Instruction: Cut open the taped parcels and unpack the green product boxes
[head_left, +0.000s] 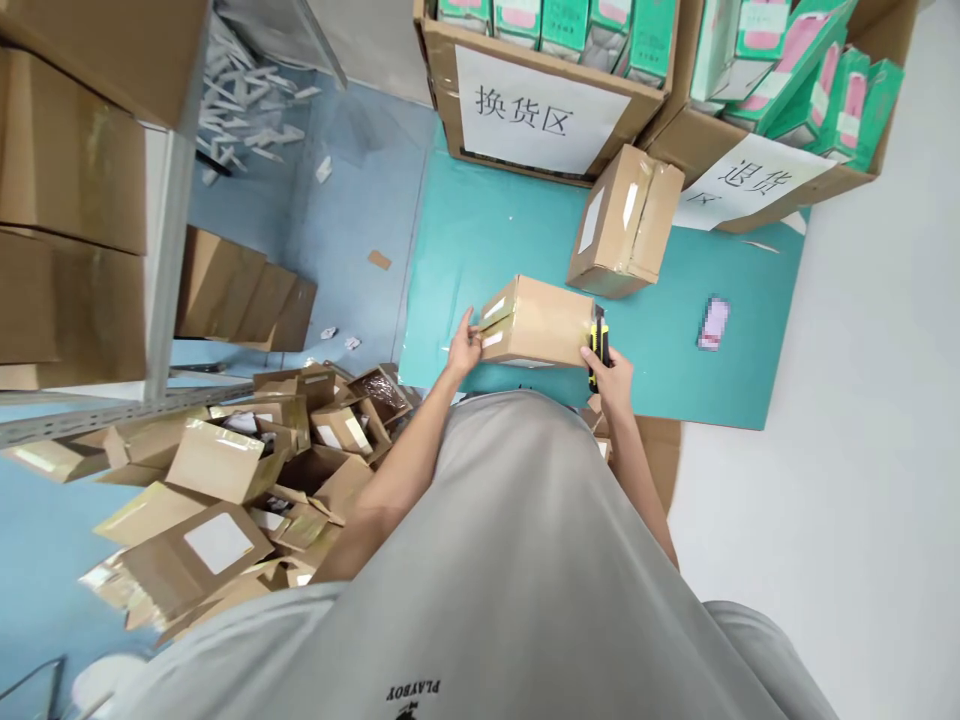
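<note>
Brown cartons point(75, 150) on a shelf point(166, 250), white scraps point(236, 105) on blue floor point(345, 230)

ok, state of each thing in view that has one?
Near carton: closed, between left hand and right hand
Yellow-black cutter: in right hand, blade state unclear
Far carton: closed, on the table
Left labelled bin: open, holding green boxes
Right labelled bin: open, holding green boxes
Heaped cartons: several open
Pink item: pixelated, state unclear

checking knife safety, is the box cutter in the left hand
No, the right hand holds the box cutter; the left hand is on a cardboard box.
</note>
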